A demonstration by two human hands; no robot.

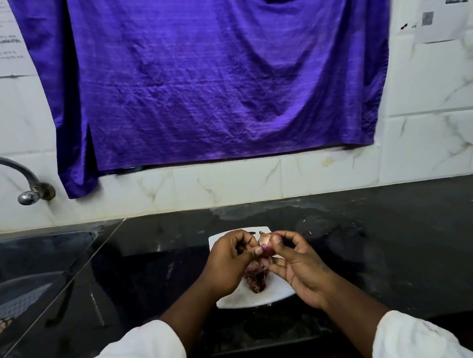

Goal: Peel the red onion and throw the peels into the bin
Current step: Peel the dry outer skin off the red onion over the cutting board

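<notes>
both hands working above a white plate [260,299] on the black counter [399,238]. right hand [299,269] is holding the red onion [269,243] up off the plate, fingers curling round its right side and underside. left hand [229,265] is closing in from the other side, fingers bent, thumb pressing against the bulb's left flank, apparently pinching at the outer skin; cannot tell whether a strip is actually lifting. loose peels [255,281] are lying in a dark pile on the plate below the hands. no bin showing in view; a sink [28,274] sits to the left.

handling, as a judgement: bulb is looking small, light and firm, so cradling it in one palm should be enough. the dry skin is likely papery and tearing easily, the layer beneath slicker. best purchase is probably at a tip end, where the skin is gathering and a nail can be getting under.
</notes>
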